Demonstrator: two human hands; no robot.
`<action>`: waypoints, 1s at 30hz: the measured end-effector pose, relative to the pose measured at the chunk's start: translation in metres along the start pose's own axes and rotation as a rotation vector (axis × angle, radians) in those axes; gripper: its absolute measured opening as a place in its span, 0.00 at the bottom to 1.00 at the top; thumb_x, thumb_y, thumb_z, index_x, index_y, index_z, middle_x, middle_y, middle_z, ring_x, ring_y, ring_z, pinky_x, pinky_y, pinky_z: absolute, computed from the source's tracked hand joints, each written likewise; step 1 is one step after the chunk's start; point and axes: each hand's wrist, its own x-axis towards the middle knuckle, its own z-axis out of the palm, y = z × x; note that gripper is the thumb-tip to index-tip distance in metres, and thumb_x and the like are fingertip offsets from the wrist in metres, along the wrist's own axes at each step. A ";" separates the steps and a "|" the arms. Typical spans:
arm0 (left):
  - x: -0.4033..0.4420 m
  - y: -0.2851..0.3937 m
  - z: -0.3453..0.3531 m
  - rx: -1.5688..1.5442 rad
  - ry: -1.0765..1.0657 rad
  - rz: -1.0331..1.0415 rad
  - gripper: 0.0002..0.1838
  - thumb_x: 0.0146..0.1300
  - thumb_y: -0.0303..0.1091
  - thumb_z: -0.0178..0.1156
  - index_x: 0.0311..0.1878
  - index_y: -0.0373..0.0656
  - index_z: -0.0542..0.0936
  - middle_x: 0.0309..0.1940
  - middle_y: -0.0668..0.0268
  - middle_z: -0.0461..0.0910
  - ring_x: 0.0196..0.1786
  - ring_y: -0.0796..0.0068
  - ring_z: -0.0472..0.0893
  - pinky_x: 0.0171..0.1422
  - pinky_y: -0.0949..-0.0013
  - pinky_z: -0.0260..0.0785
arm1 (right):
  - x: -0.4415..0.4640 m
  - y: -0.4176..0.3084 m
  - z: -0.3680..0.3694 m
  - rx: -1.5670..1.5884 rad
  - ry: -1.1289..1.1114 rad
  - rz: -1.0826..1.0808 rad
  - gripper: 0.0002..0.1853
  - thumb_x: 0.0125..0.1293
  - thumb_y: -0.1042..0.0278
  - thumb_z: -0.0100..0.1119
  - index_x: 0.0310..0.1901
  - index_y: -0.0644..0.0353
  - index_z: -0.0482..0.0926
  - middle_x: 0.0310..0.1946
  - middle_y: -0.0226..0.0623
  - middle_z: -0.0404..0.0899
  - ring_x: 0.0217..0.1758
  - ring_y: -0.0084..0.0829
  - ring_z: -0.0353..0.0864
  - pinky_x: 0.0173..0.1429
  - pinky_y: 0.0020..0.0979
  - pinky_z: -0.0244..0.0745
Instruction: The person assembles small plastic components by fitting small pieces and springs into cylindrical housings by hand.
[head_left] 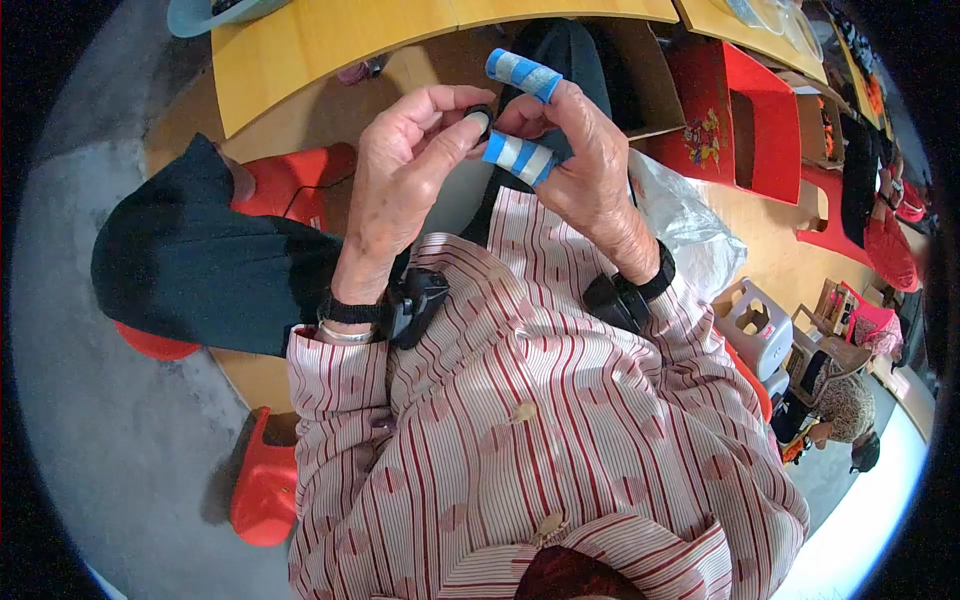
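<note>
My left hand (405,160) pinches a small, dark, rounded piece (483,120) between thumb and fingers; its exact kind is unclear. Close beside it on the right is my right hand (590,145). Blue-and-white striped wraps cover its index finger (525,74) and thumb (520,158), which are stretched out and apart. The other right fingers curl behind, near the dark piece; whether they touch it is hard to see. Both hands are raised above my lap, and each wrist wears a black strap with a black device.
A yellow wooden table (330,50) edges the top, with a light-blue basin (215,15) on it. Red stools (265,490) and a red box-like stool (715,125) stand around. A clear plastic bag (690,215) lies right, near a grey stool (755,330). Other people sit at far right.
</note>
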 end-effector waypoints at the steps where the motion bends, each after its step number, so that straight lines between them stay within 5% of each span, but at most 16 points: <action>1: 0.000 -0.001 0.000 0.010 0.005 -0.001 0.13 0.65 0.27 0.56 0.51 0.33 0.76 0.39 0.63 0.80 0.40 0.81 0.79 0.48 0.77 0.74 | 0.000 0.000 -0.001 0.000 -0.007 0.005 0.30 0.50 0.73 0.70 0.57 0.60 0.73 0.30 0.32 0.78 0.33 0.29 0.80 0.40 0.28 0.79; 12: 0.001 -0.004 0.002 -0.071 0.046 -0.055 0.13 0.65 0.28 0.57 0.51 0.32 0.75 0.38 0.63 0.80 0.39 0.80 0.79 0.46 0.76 0.74 | 0.004 -0.001 -0.014 -0.152 -0.086 0.023 0.34 0.44 0.57 0.75 0.54 0.60 0.73 0.33 0.36 0.78 0.38 0.37 0.79 0.43 0.33 0.77; 18: 0.002 -0.010 0.002 -0.053 0.056 -0.024 0.16 0.64 0.26 0.57 0.54 0.32 0.72 0.37 0.62 0.80 0.40 0.79 0.79 0.43 0.77 0.73 | 0.009 0.007 -0.016 -0.273 -0.198 -0.077 0.26 0.41 0.73 0.67 0.47 0.61 0.73 0.32 0.38 0.76 0.38 0.44 0.76 0.40 0.38 0.75; 21: 0.002 -0.010 0.003 -0.069 0.062 -0.005 0.21 0.63 0.26 0.58 0.58 0.32 0.68 0.36 0.61 0.80 0.39 0.79 0.79 0.42 0.77 0.72 | 0.012 0.008 -0.015 -0.382 -0.244 -0.105 0.31 0.41 0.65 0.75 0.51 0.61 0.75 0.35 0.38 0.78 0.39 0.38 0.79 0.43 0.34 0.78; 27: 0.001 -0.011 0.005 -0.039 0.073 0.000 0.26 0.61 0.26 0.59 0.62 0.32 0.63 0.34 0.64 0.79 0.37 0.81 0.77 0.41 0.79 0.69 | 0.014 0.009 -0.014 -0.334 -0.246 -0.235 0.31 0.42 0.67 0.73 0.52 0.61 0.76 0.35 0.37 0.78 0.38 0.38 0.77 0.43 0.35 0.76; 30: 0.001 -0.011 0.005 -0.031 0.069 -0.001 0.27 0.61 0.25 0.59 0.62 0.32 0.64 0.33 0.65 0.78 0.36 0.81 0.76 0.40 0.79 0.69 | 0.015 0.011 -0.013 -0.279 -0.268 -0.253 0.26 0.38 0.76 0.64 0.46 0.61 0.74 0.34 0.40 0.74 0.40 0.43 0.75 0.42 0.39 0.75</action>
